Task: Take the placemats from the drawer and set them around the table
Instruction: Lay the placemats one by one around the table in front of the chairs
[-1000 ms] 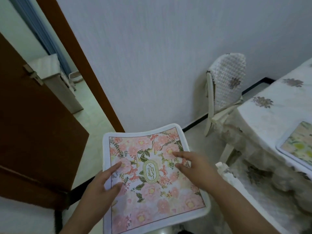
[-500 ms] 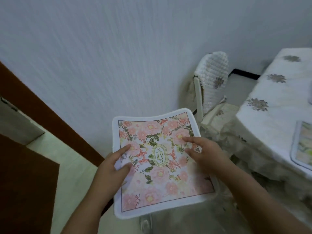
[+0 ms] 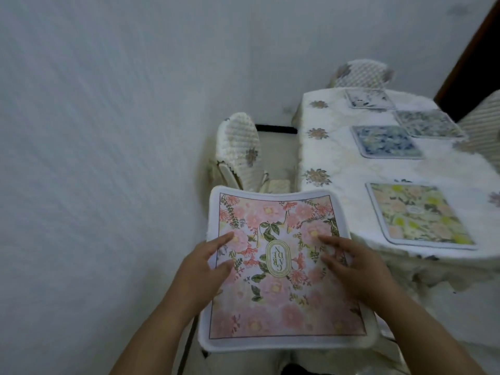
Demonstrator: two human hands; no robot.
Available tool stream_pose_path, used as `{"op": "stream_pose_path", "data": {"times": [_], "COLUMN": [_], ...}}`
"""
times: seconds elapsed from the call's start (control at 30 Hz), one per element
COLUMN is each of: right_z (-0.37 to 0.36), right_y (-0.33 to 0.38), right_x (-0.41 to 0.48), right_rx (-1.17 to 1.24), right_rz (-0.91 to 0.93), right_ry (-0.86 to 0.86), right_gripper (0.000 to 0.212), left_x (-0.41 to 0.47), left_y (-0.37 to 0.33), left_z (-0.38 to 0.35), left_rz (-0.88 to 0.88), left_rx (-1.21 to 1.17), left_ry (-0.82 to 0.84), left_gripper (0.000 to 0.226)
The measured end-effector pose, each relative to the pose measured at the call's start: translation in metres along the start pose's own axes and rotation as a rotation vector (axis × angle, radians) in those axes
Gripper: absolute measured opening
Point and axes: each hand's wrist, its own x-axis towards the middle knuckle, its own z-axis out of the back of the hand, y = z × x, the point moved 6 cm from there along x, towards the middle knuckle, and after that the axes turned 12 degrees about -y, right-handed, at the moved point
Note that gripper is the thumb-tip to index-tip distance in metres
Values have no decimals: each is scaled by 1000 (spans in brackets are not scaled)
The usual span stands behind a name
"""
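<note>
At the near edge of the view, the left hand and the right hand each grip one side of the pink floral placemat. Two digits of each hand lie on its printed face and the rest are hidden beneath. The mat is carried roughly level in the air, just short of the near corner of the table.

Beyond it, four mats lie on the white tablecloth: the yellow-green placemat nearest, then the blue placemat, the grey placemat and the pale placemat at the far end.

I judge the step in hand to be the carry of a fifth mat. The next move calls for bringing it over the bare cloth by the padded chair, lowering it flat, square to the table edge and apart from the yellow-green placemat, then letting go with both hands.

Against the frame half a second back, the view has swung right. Four laid mats show where only one edge did, and the grip is unchanged.
</note>
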Motion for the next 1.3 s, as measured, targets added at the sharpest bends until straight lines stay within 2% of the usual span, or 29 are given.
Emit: {"op": "stream_pose_path", "data": {"times": [0.17, 0.7, 0.83, 1.17, 1.3], "right_z": [4, 38, 42, 29, 15], "right_y": [-24, -95, -125, -197, -227], "right_x": [64, 321, 381, 531, 573], "right_rx": [1, -135, -122, -175, -158], "right_rz": [-46, -162, -258, -468, -495], "right_ry": [-85, -135, -164, -314, -328], "right_gripper": [40, 47, 54, 61, 61], "left_x": [82, 317, 379, 525, 565], "left_y": [-16, -60, -68, -51, -42], "left_z": [-52, -231, -290, -416, -453], "left_rz": [-70, -4, -13, 71, 130], "left_rx": [80, 101, 124, 173, 174], "left_ry": [75, 280, 400, 604, 622], "left_gripper": [48, 66, 72, 77, 77]}}
